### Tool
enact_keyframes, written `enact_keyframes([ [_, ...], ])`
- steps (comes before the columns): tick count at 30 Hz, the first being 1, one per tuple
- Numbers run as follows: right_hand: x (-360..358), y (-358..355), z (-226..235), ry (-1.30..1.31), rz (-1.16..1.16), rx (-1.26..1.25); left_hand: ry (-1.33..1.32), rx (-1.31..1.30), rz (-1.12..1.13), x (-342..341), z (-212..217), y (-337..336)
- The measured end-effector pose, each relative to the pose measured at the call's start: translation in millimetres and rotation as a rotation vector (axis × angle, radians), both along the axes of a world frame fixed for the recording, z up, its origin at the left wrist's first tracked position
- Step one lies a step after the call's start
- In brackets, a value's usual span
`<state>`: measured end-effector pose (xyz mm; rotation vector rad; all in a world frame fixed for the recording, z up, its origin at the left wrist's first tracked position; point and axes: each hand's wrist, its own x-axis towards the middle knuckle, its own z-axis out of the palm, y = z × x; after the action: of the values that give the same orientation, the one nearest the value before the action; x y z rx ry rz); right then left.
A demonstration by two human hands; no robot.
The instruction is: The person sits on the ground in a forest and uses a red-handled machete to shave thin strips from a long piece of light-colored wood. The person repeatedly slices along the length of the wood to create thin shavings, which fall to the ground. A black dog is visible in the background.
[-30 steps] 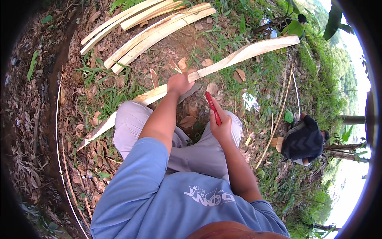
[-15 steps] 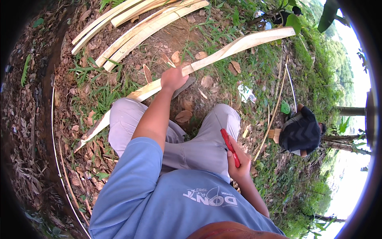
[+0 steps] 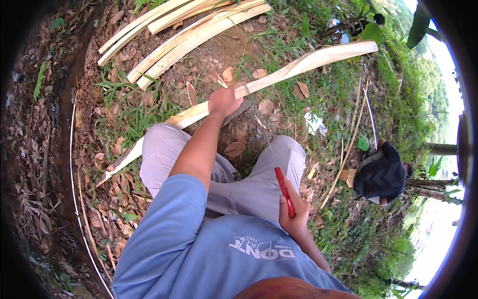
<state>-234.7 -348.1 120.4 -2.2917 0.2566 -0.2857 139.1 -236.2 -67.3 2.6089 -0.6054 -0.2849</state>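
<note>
A long, pale split-wood strip point(image 3: 303, 61) slants across in front of me, its near-left end passing beside my left knee. My left hand point(image 3: 224, 102) is closed around its middle. Lower right, over my right thigh, my right hand point(image 3: 294, 214) grips the red handle of a knife point(image 3: 284, 189). Its thin blade is seen almost edge-on and is hard to make out; it points away from me toward the strip. A dark, flat piece point(image 3: 236, 111) lies just under the strip beside my left hand; I cannot tell what it is.
Several pale wood strips point(image 3: 199, 41) lie on the ground at the far left. A crumpled silvery wrapper point(image 3: 314, 123) sits right of the strip. Thin poles point(image 3: 348, 149) lie farther right, near a crouching person in black point(image 3: 379, 174). Dry leaves and grass cover the ground.
The right hand has shifted slightly left, and the knife's blade now points farther forward toward the strip. My left hand keeps its hold; the whole view has shifted slightly.
</note>
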Motion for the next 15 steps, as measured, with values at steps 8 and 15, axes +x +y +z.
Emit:
enact_keyframes([
  [8,7.5,-30.0,-2.7,0.012,-0.105,0.016,0.013,0.046,0.015,2.1,-2.8,-2.1],
  [15,44.5,-13.7,-9.0,0.031,-0.028,0.092,0.001,0.055,0.017,2.1,-6.8,-0.3],
])
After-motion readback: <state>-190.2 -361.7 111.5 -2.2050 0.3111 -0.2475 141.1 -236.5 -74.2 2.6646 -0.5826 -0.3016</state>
